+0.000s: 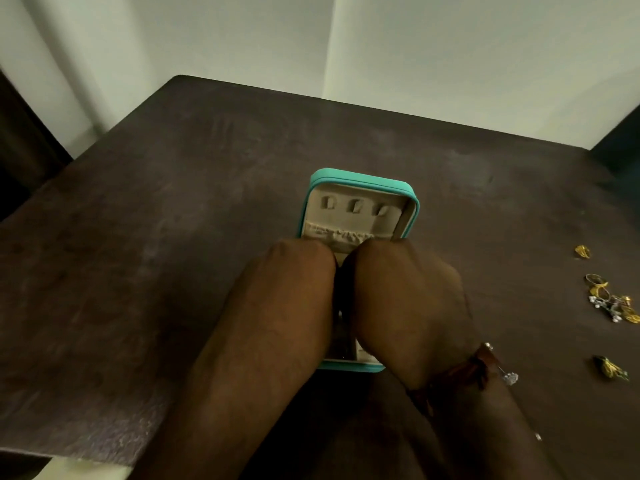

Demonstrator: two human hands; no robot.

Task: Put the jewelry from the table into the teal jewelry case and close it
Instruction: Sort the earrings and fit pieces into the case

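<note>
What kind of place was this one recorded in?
Probably a room at home: a dark table against plain pale walls, with an open teal case and loose jewelry on it.

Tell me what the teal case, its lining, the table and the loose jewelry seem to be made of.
The teal case: smooth matte shell with a rounded rim, probably faux leather or plastic. The lining: beige and fuzzy-looking, likely velvet-like fabric. The table: dark brown, dull, mottled, perhaps laminate or worn wood. The jewelry: shiny gold and silver glints suggest metal, some with small clear stones.
</note>
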